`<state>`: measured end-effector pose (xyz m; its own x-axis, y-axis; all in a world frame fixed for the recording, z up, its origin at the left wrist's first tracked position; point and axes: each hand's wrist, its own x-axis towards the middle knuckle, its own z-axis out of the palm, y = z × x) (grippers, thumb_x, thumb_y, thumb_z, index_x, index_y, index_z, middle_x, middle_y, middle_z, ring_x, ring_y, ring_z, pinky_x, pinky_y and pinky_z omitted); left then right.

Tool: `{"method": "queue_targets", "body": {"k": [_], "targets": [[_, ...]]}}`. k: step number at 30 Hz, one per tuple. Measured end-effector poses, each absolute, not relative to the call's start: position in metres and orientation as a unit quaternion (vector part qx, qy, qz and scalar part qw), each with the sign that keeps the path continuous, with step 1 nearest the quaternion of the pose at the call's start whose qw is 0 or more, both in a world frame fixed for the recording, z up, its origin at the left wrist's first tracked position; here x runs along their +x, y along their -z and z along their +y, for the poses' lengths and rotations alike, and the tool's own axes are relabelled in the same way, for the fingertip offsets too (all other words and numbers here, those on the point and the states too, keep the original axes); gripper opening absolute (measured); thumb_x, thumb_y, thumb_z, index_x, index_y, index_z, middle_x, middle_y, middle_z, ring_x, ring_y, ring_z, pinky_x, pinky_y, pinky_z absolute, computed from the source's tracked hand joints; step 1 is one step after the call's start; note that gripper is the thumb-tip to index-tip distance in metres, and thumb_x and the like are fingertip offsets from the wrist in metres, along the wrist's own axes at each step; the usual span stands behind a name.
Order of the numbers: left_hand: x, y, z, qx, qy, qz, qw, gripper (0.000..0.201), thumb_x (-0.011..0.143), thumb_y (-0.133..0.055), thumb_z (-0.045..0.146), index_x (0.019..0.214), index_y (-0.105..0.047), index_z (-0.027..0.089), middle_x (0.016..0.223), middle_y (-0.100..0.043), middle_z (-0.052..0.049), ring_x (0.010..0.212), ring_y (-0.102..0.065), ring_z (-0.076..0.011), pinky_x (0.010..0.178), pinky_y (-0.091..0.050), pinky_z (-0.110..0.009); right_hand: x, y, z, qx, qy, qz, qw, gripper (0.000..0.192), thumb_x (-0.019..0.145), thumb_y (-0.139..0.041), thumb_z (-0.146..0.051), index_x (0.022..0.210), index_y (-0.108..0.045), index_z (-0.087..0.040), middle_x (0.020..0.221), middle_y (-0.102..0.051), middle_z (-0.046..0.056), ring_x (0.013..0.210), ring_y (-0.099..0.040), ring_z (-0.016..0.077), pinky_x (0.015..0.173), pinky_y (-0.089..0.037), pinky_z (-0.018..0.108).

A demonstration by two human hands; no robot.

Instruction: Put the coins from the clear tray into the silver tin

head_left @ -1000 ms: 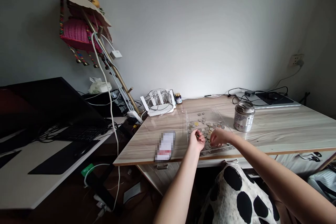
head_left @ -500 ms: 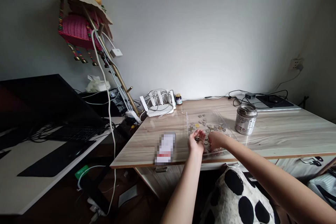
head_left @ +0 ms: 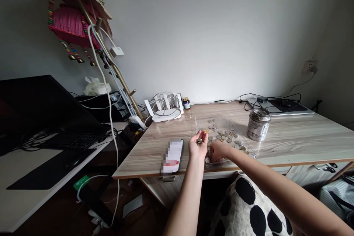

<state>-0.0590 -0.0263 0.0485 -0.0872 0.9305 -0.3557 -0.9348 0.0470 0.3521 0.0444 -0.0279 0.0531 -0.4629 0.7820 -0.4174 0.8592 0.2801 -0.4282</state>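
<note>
A clear plastic tray (head_left: 198,121) lies on the wooden desk (head_left: 290,143) with several coins (head_left: 225,135) scattered in it. My left hand (head_left: 198,146) is cupped palm up at the tray's near left edge and holds a small stack of coins. My right hand (head_left: 218,151) reaches into the tray's near end, fingers down on the coins there. A round metal tin (head_left: 257,124) with a slotted lid stands just right of the tray.
A phone (head_left: 172,156) lies left of the tray near the desk's front edge. A white router (head_left: 164,107) with cables and a small jar (head_left: 186,103) sit at the back. A laptop (head_left: 287,105) is at the far right, a dark monitor (head_left: 41,103) on the left desk.
Both hands have shifted left and nearer along the tray's front. My left hand turned more palm up with coins in it. The view has swung a little to the right.
</note>
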Motion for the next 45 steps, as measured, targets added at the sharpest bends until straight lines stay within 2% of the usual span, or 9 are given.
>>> {"method": "queue_targets", "body": {"k": [4,8,14,16,21,30,34,39,45], "targets": [[-0.068,-0.050,-0.027,-0.005,-0.680,0.278,0.678,0.015,0.075,-0.041,0.009,0.081,-0.055,0.010,0.075,-0.059,-0.011,0.073,-0.061,-0.0149,0.066,-0.054,-0.028,0.039,-0.043,-0.028,0.496,0.288,0.819,0.018,0.019,0.049,-0.062,-0.015,0.067,-0.066,-0.016,0.060,-0.064,0.002,0.054,-0.057,0.0137,0.049,-0.043,0.020],[-0.068,-0.042,-0.033,-0.007,-0.674,0.286,0.681,0.015,0.074,-0.041,0.007,0.081,-0.055,0.009,0.075,-0.059,-0.010,0.071,-0.061,-0.0148,0.066,-0.053,-0.028,0.052,-0.042,-0.021,0.466,0.433,0.772,0.000,0.015,0.050,-0.065,-0.020,0.063,-0.065,-0.015,0.054,-0.061,-0.001,0.049,-0.055,0.0107,0.045,-0.043,0.018],[-0.039,-0.036,-0.040,0.016,-0.634,0.283,0.720,0.017,0.076,-0.040,0.011,0.081,-0.056,0.008,0.078,-0.059,-0.013,0.072,-0.061,-0.0181,0.062,-0.053,-0.031,0.089,-0.061,-0.001,0.525,0.417,0.693,-0.266,0.029,0.063,-0.061,-0.038,0.075,-0.064,-0.011,0.066,-0.066,0.006,0.054,-0.058,0.0116,0.049,-0.045,0.019],[-0.024,-0.034,-0.039,0.021,-0.596,0.276,0.754,0.017,0.077,-0.039,0.013,0.077,-0.056,0.009,0.073,-0.059,-0.011,0.068,-0.061,-0.0181,0.059,-0.053,-0.032,0.093,-0.065,0.000,0.527,0.386,0.693,-0.304,0.029,0.066,-0.059,-0.039,0.077,-0.064,-0.012,0.069,-0.066,0.006,0.056,-0.058,0.0119,0.050,-0.044,0.019],[0.000,-0.025,-0.031,-0.003,-0.580,0.265,0.770,0.018,0.076,-0.037,0.008,0.068,-0.053,0.011,0.067,-0.058,-0.008,0.064,-0.060,-0.0153,0.059,-0.054,-0.030,0.102,-0.065,-0.009,0.575,0.246,0.732,-0.270,0.024,0.065,-0.060,-0.038,0.068,-0.067,-0.015,0.064,-0.066,0.004,0.060,-0.058,0.0127,0.051,-0.039,0.018],[0.005,-0.024,-0.036,0.051,-0.567,0.277,0.774,0.014,0.071,-0.044,0.000,0.072,-0.057,0.005,0.069,-0.062,-0.011,0.063,-0.062,-0.0161,0.062,-0.055,-0.028,0.125,-0.062,-0.014,0.589,0.199,0.743,-0.248,0.026,0.064,-0.059,-0.040,0.063,-0.065,-0.015,0.060,-0.064,0.003,0.055,-0.054,0.0119,0.050,-0.035,0.020],[0.006,-0.026,-0.038,0.102,-0.583,0.275,0.757,0.015,0.071,-0.048,-0.002,0.077,-0.060,0.005,0.077,-0.064,-0.014,0.072,-0.064,-0.0184,0.065,-0.055,-0.025,0.134,-0.082,-0.019,0.593,0.159,0.731,-0.300,0.030,0.069,-0.053,-0.043,0.065,-0.063,-0.016,0.061,-0.063,0.004,0.053,-0.051,0.0113,0.049,-0.034,0.020],[0.004,-0.025,-0.035,0.070,-0.572,0.327,0.749,0.014,0.068,-0.053,-0.003,0.076,-0.061,0.006,0.074,-0.065,-0.010,0.059,-0.063,-0.0105,0.050,-0.052,-0.014,0.194,-0.131,-0.011,0.665,0.001,0.635,-0.394,0.036,0.072,-0.046,-0.049,0.077,-0.065,-0.019,0.075,-0.064,0.006,0.064,-0.054,0.0148,0.054,-0.036,0.023],[0.015,-0.027,-0.032,0.103,-0.558,0.325,0.757,0.016,0.069,-0.052,-0.002,0.081,-0.060,0.005,0.079,-0.066,-0.015,0.061,-0.064,-0.0136,0.047,-0.051,-0.015,0.257,-0.133,0.014,0.796,-0.060,0.555,-0.235,0.023,0.065,-0.054,-0.041,0.067,-0.066,-0.021,0.071,-0.061,0.007,0.065,-0.054,0.0172,0.054,-0.036,0.025]]}}
